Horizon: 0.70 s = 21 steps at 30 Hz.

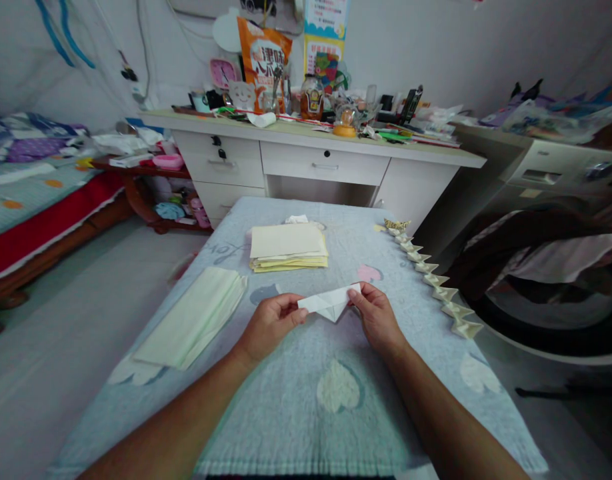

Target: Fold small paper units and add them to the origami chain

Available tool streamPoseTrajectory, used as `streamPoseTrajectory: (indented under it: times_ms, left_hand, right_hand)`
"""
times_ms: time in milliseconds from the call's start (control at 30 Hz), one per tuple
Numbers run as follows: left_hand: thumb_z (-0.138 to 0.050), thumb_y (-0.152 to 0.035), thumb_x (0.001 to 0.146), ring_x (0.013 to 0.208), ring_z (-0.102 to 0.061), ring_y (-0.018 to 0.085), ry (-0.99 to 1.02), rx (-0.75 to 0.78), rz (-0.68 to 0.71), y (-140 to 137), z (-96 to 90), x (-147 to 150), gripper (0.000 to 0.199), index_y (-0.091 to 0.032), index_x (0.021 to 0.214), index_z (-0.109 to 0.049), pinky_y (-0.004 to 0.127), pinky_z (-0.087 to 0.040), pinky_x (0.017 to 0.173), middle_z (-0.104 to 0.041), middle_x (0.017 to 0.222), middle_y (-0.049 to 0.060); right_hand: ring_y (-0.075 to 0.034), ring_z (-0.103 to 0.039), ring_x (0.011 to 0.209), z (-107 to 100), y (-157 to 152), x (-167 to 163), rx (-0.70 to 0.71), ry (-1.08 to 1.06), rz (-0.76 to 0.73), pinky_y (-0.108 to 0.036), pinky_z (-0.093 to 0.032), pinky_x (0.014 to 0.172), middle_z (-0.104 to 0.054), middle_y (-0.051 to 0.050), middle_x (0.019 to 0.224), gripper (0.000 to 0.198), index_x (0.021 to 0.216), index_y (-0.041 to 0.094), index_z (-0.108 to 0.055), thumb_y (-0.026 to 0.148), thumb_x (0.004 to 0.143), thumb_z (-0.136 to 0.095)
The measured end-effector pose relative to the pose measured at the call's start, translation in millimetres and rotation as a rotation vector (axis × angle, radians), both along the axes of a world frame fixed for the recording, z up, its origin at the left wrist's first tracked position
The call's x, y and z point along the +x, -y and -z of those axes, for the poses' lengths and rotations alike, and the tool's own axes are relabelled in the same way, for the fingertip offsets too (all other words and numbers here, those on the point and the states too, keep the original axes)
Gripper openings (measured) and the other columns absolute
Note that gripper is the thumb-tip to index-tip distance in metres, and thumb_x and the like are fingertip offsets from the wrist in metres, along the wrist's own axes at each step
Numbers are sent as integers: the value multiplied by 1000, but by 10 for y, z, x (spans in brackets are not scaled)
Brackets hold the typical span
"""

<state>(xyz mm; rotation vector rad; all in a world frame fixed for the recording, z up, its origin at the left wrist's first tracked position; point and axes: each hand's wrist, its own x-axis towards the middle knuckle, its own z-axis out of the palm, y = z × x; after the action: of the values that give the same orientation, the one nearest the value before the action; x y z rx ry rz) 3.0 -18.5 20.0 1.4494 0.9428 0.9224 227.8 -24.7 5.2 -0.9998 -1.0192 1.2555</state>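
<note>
A small piece of folded white paper [329,303] is stretched between my two hands above the middle of the cloth-covered table. It has a straight band along its top and a triangular point hanging below. My left hand [276,321] pinches its left end between thumb and fingers. At the other end, my right hand [377,312] grips the paper with the thumb on top. Beyond my hands lies a stack of cream and yellow paper sheets [289,243]. To the left of my left arm rests a long pile of pale green-white paper [193,317].
Along the right table edge runs a row of folded paper pieces [439,283], with a patterned gold one [396,225] at its far end. A cluttered white desk [326,157] stands beyond the table. A washing machine [546,180] is at right, a bed [41,180] at left.
</note>
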Motion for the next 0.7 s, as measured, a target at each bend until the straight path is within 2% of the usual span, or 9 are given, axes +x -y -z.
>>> streamPoseTrajectory:
  times_ms: [167,267,400,500,600,700]
  left_hand:
    - [-61,-32,81,61,-52,12,-141,143,-132,-6,42,-3,19,-14,82,-66,22,-40,59,-58,65,-1]
    - [-60,-28,81,63,-54,12,-212,244,-190,15,13,-6,15,-15,82,-66,23,-41,62,-60,67,-1]
    - [-58,-21,80,67,-54,13,-246,403,-218,50,-60,-9,7,-16,79,-62,24,-42,66,-58,72,0]
    - [-58,-19,79,82,-55,15,-193,481,-220,62,-98,-13,3,-16,79,-60,26,-42,76,-58,87,3]
    - [-56,-21,82,94,-55,17,-44,365,-181,55,-91,-8,5,-17,84,-58,28,-41,86,-60,96,5]
    - [-54,-27,86,83,-57,15,154,91,-140,28,-40,17,10,-19,90,-56,27,-44,78,-61,86,2]
  right_hand:
    - [-12,-53,69,39,-3,18,28,63,-46,-24,-41,68,-60,1,74,16,81,18,-62,34,82,-65]
    - [-15,-55,74,33,1,26,76,193,-22,-28,-43,71,-60,-1,81,17,90,20,-59,34,82,-63]
    - [-21,-52,101,-92,69,34,316,615,165,-37,-39,88,-57,-6,110,37,114,23,-54,30,79,-65]
    - [-23,-47,110,-224,148,16,482,825,150,-41,-33,97,-55,-8,115,36,120,23,-55,28,84,-59]
    - [-21,-52,97,-295,193,-25,515,912,5,-38,-37,90,-61,-5,97,17,102,23,-64,27,86,-59]
    - [-17,-54,81,-288,196,-79,489,880,-166,-33,-39,79,-62,-3,79,9,85,20,-65,23,87,-56]
